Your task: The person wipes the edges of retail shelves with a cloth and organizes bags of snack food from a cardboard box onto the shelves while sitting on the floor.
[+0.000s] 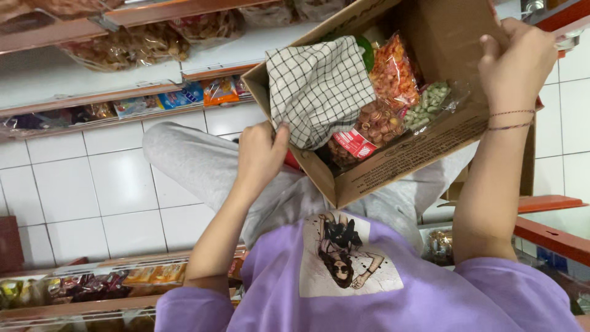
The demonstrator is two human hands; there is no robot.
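An open cardboard box (399, 163) rests on my lap, over grey trousers (190, 160). Inside lie a white cloth with a black check (316, 86), a bag of orange-red snacks (396, 71), a clear bag of pale green beans (427, 104) and a bag of brown nuts with a red label (369, 126). My left hand (261, 154) pinches the lower corner of the checked cloth at the box's near wall. My right hand (516, 61) grips the box's wall on the right side. My purple printed shirt (369, 289) fills the bottom.
Shelves with bagged snacks (123, 46) and small coloured packets (178, 97) run along the upper left. Another shelf of packets (92, 286) lies at the lower left. White floor tiles (92, 190) lie between them. Orange shelf rails (550, 237) stand at the right.
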